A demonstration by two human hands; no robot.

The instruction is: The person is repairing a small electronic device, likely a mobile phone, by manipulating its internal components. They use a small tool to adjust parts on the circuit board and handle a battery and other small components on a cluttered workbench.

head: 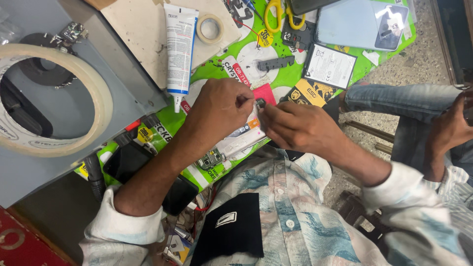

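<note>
Pinched between the fingertips of both hands, a small dark metal part [260,103] is held just above the green mat [286,79] that covers the tabletop, near the middle of its near edge. A narrow grip is kept on it from each side: the left hand [220,108] is closed on it from the left with thumb and forefinger, and the right hand [295,127] is closed on it from the right, the fingertips of the two hands almost touching. Beneath the hands a pink card [266,92] and a pale, flat phone frame [241,140] are seen lying on the mat, with a small green circuit board [211,158] just beside the frame toward the near edge. A black phone [129,160] is laid face up under the left forearm at the near left corner of the mat. A white tube with a blue cap end [179,47] is laid upright-wise toward the far edge, beside a small roll of tape [210,27]. Yellow-handled scissors [277,14] are placed at the far edge, and a flat battery with a white label [330,65] and a pale blue phone back [359,23] are set toward the far right corner. A large roll of clear tape [51,101] is rested on a grey box [123,74] at the left. Another person's hand [451,125] is seen at the right, apart from the work.
</note>
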